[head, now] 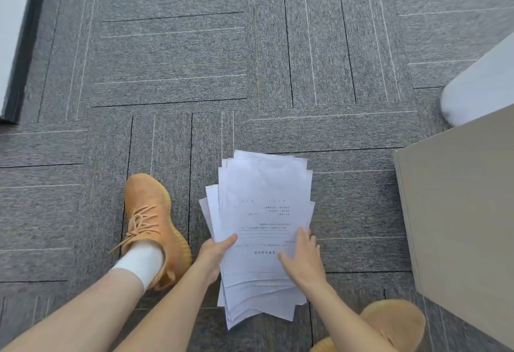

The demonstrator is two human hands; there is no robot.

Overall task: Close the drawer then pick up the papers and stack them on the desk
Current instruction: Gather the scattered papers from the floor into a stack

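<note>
Below, both hands on papers (264,229) — thin, white, fanned; carpet ribbed.

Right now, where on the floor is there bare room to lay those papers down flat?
The carpet ahead of the papers is bare, from the dark wall edge across to the white post. It is tight nearer: the left shoe, both hands and the beige cabinet close in.
</note>
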